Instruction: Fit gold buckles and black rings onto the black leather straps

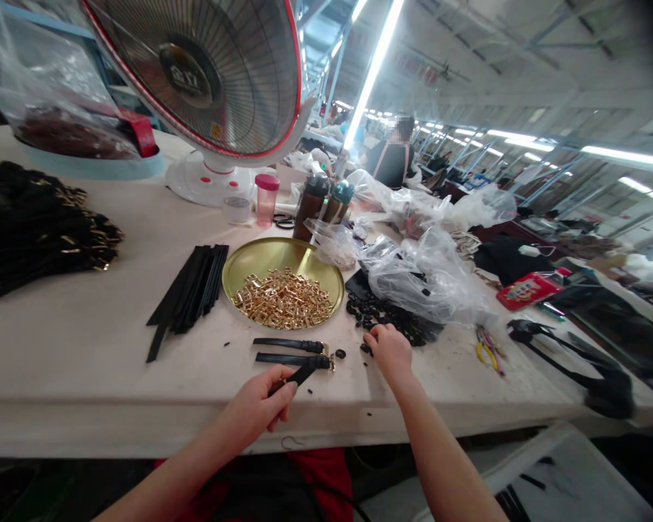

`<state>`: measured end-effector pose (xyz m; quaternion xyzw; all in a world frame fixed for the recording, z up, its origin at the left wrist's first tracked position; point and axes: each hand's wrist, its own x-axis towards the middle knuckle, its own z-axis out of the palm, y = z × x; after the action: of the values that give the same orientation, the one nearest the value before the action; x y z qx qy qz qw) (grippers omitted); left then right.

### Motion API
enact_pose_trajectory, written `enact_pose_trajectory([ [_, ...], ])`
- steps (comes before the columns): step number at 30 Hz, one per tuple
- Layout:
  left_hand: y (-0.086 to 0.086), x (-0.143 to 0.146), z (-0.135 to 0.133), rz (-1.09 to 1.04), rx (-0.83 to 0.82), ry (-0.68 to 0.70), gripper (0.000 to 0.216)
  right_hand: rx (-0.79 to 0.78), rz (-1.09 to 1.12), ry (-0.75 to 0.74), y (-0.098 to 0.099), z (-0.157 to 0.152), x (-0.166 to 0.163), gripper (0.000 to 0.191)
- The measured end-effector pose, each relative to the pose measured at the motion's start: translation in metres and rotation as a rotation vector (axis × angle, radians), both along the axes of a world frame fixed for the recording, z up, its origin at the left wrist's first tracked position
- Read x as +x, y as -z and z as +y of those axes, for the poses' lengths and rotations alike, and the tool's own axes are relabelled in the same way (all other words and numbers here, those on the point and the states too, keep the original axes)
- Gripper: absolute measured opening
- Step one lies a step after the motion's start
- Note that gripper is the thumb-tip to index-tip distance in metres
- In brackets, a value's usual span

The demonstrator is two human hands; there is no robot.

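Note:
My left hand point(266, 399) pinches a black strap point(303, 374) between thumb and fingers, over the front of the table. Two more black straps with gold buckles point(288, 344) lie just beyond it, side by side. A loose black loop point(340, 354) rests by their buckle ends. At the near edge of a pile of small black loops point(397, 319), my right hand point(390, 351) has its fingers curled together at the table; whatever is between the fingertips is hidden. Gold buckles point(286, 299) are heaped in a round gold tray point(283, 250) behind the straps.
Plain black straps point(193, 290) lie left of the tray, and a big bundle of buckled straps point(38, 225) farther left. A fan heater point(212, 174), bottles point(311, 203) and clear plastic bags point(424, 275) stand behind. Yellow-handled pliers point(487, 351) lie at right.

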<state>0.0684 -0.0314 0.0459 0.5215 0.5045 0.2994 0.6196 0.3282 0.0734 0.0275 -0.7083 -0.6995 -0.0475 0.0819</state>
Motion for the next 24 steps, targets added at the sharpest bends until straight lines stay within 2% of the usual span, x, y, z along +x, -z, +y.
enact_pose_trajectory([
  [5, -0.004, 0.003, -0.001, 0.009, 0.018, 0.028, 0.025, -0.031, 0.07, -0.006, 0.004, 0.014, -0.006, 0.004],
  [10, -0.004, 0.0, -0.001, 0.027, 0.04, 0.041, 0.025, -0.038, 0.296, -0.043, 0.0, 0.011, -0.011, 0.007],
  [14, -0.012, 0.004, 0.004, 0.061, 0.092, 0.03, 0.028, -0.062, 0.56, -0.096, -0.012, -0.009, -0.027, 0.015],
  [17, -0.022, 0.01, 0.009, 0.094, 0.187, 0.004, 0.028, -0.188, 0.893, -0.156, -0.022, -0.038, -0.05, 0.022],
  [19, -0.028, 0.015, 0.01, 0.132, 0.277, -0.027, 0.026, -0.362, 1.388, -0.169, -0.028, -0.057, -0.065, 0.023],
  [21, -0.03, 0.017, 0.011, 0.194, 0.347, -0.041, 0.024, -0.484, 1.756, -0.148, -0.032, -0.07, -0.077, 0.025],
  [24, -0.028, 0.018, 0.009, 0.316, 0.389, -0.006, 0.023, -0.466, 1.918, -0.082, -0.03, -0.077, -0.087, 0.024],
])
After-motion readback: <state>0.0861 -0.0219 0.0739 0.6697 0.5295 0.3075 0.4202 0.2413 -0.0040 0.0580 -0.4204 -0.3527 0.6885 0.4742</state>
